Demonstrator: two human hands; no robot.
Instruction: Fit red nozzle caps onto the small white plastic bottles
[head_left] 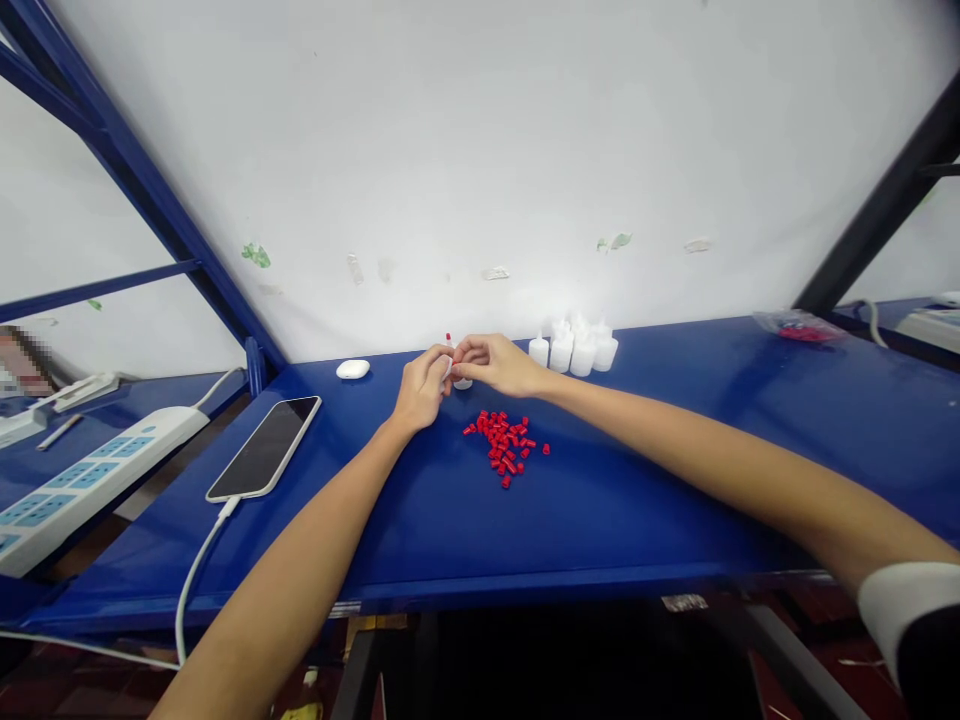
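Note:
My left hand (421,387) and my right hand (495,363) meet at the far middle of the blue table (637,480), both with fingers pinched. Between them they hold a small white bottle (462,381), mostly hidden by the fingers. A red tip (448,339) shows just above my left fingers. A heap of several small red caps (506,443) lies on the table just in front of my hands. A cluster of several white bottles (574,350) stands to the right of my right hand, near the wall.
A phone (265,446) on a white cable (196,565) lies at the left. A white earbud case (352,369) sits near the wall. A power strip (82,480) lies on the neighbouring table. A clear bag with red parts (801,326) sits at the far right.

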